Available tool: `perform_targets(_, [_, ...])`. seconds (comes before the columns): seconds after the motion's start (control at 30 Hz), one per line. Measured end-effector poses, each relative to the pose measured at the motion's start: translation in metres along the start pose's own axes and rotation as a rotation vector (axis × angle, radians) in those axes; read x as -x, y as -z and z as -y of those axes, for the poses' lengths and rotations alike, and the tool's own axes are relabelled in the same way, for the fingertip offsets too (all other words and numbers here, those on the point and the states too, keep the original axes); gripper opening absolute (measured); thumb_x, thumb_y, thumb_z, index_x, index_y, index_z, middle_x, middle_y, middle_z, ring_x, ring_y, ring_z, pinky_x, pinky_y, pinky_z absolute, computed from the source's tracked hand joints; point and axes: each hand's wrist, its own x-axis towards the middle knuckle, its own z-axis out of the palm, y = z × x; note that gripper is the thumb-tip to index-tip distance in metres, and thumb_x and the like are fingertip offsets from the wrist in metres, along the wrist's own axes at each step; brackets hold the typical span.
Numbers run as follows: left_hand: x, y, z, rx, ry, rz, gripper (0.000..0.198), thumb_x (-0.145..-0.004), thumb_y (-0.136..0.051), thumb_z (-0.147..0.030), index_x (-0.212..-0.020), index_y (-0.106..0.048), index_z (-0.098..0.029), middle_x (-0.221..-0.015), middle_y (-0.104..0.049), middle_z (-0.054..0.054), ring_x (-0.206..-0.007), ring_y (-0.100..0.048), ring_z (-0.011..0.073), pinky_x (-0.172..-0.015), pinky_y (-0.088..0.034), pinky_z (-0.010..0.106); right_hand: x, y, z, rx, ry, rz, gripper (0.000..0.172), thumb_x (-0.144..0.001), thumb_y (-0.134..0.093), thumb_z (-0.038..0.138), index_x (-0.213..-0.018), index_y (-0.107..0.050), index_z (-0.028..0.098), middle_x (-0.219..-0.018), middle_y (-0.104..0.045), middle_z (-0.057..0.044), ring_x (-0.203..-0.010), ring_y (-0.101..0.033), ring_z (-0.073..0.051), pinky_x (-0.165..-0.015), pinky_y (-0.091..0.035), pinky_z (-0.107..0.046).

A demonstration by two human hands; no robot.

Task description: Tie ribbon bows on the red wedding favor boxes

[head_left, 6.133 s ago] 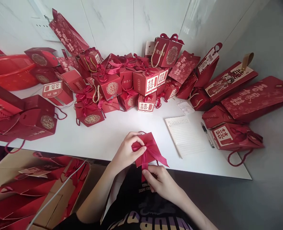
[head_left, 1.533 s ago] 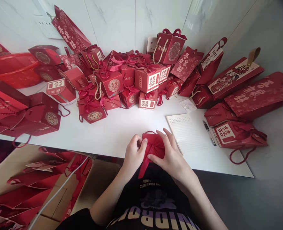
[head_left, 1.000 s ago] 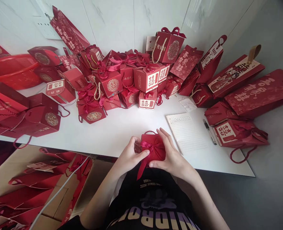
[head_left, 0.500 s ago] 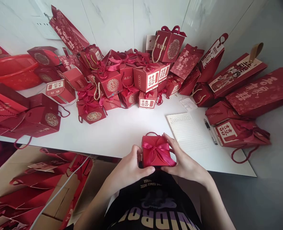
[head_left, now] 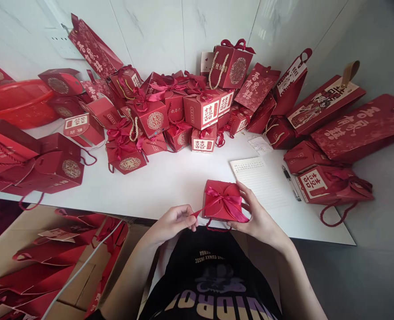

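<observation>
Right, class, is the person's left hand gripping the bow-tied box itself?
No, the left hand pinches a ribbon end beside the box, while the right hand holds the box.

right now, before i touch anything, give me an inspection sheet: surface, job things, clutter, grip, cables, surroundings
Surface: white table, boxes piled along its back.
Job's things: red box by the front edge, ribbon tied in a bow on top; whether the box rests on the table is unclear.
Clutter: piled red boxes, notebook, pen, red basin.
Grip: left hand pinches a ribbon end; right hand holds the box's right side.
Cables: pale cable crossing the carton at lower left.
Surroundings: marbled wall, wall socket at back left.
</observation>
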Motion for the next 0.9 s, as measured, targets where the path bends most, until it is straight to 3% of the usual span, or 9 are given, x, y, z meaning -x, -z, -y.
perform_targets(0.13, [-0.004,-0.002,0.005,0.263,0.018,-0.018,0.043,-0.072,-0.069,-0.055,-0.069,-0.05,-0.017,-0.077,-0.059,0.003,-0.065,-0.055,0.0133,-0.069,-0.045,0.029,0.0,0.0,0.0,0.005,-0.009,-0.009,0.088,-0.072,-0.072,0.029,-0.143,-0.02,0.031,-0.144,-0.03,-0.01,-0.134,-0.037,-0.028,-0.111,-0.033,-0.051])
perform_targets(0.2, [-0.006,-0.004,0.007,0.267,0.014,-0.042,0.04,-0.074,-0.068,-0.052,-0.07,-0.049,-0.017,-0.075,-0.059,0.003,-0.065,-0.055,0.0131,-0.069,-0.045,0.028,-0.001,0.001,0.001,0.008,-0.013,-0.004,0.087,-0.072,-0.071,0.03,-0.143,-0.02,0.03,-0.145,-0.03,-0.011,-0.135,-0.036,-0.027,-0.111,-0.033,-0.05])
perform_targets(0.47, [0.0,0.014,0.002,-0.265,0.061,-0.04,0.026,-0.078,-0.059,-0.044,-0.075,-0.058,-0.018,-0.072,-0.062,0.001,-0.071,-0.058,0.0167,-0.067,-0.044,0.026,0.001,0.004,-0.001,-0.009,-0.026,0.039,0.093,-0.072,-0.073,0.039,-0.145,-0.017,0.032,-0.148,-0.028,-0.011,-0.137,-0.034,-0.028,-0.111,-0.031,-0.051])
perform_targets(0.53, [0.0,0.022,-0.004,-0.375,0.059,-0.131,0.027,-0.078,-0.058,-0.045,-0.076,-0.06,-0.018,-0.074,-0.063,0.001,-0.072,-0.058,0.018,-0.066,-0.043,0.027,0.002,0.007,-0.005,-0.037,-0.008,0.034,0.105,-0.062,-0.078,0.051,-0.145,-0.016,0.033,-0.15,-0.025,-0.012,-0.138,-0.03,-0.032,-0.11,-0.032,-0.053])
perform_targets(0.6, [-0.004,0.026,-0.012,-0.434,0.014,-0.305,0.028,-0.079,-0.056,-0.047,-0.078,-0.061,-0.019,-0.075,-0.064,0.003,-0.073,-0.059,0.0194,-0.067,-0.043,0.028,0.003,0.01,-0.008,-0.104,0.026,-0.05,0.105,-0.057,-0.073,0.065,-0.143,-0.02,0.033,-0.148,-0.029,-0.014,-0.137,-0.032,-0.033,-0.105,-0.037,-0.054])
perform_targets(0.67, [-0.013,0.022,-0.022,-0.441,-0.069,-0.442,0.031,-0.082,-0.052,-0.049,-0.079,-0.06,-0.019,-0.077,-0.064,0.003,-0.076,-0.059,0.0199,-0.07,-0.043,0.029,0.001,0.011,-0.006,-0.14,0.027,-0.216,0.079,-0.068,-0.057,0.074,-0.131,-0.038,0.029,-0.13,-0.049,-0.013,-0.123,-0.049,-0.029,-0.095,-0.047,-0.048])
perform_targets(0.73, [-0.025,0.01,-0.033,-0.454,-0.16,-0.472,0.035,-0.085,-0.047,-0.052,-0.076,-0.056,-0.02,-0.078,-0.062,0.002,-0.077,-0.059,0.0195,-0.071,-0.043,0.029,-0.004,0.009,0.001,-0.081,-0.035,-0.34,0.055,-0.082,-0.038,0.071,-0.103,-0.055,0.023,-0.093,-0.061,-0.007,-0.09,-0.061,-0.022,-0.078,-0.051,-0.039])
perform_targets(0.8, [-0.037,-0.007,-0.041,-0.506,-0.178,-0.448,0.04,-0.087,-0.04,-0.055,-0.069,-0.05,-0.02,-0.068,-0.057,0.0,-0.069,-0.056,0.0182,-0.066,-0.041,0.028,-0.009,0.004,0.011,0.014,-0.12,-0.367,0.054,-0.087,-0.031,0.067,-0.073,-0.053,0.02,-0.064,-0.052,-0.001,-0.063,-0.053,-0.016,-0.062,-0.045,-0.031])
perform_targets(0.9, [-0.049,-0.028,-0.043,-0.559,-0.149,-0.444,0.041,-0.087,-0.04,-0.055,-0.065,-0.043,-0.021,-0.06,-0.05,-0.002,-0.06,-0.051,0.0165,-0.059,-0.036,0.027,-0.016,-0.005,0.021,0.044,-0.192,-0.347,0.053,-0.085,-0.04,0.066,-0.058,-0.04,0.021,-0.053,-0.04,0.003,-0.051,-0.039,-0.012,-0.05,-0.033,-0.026])
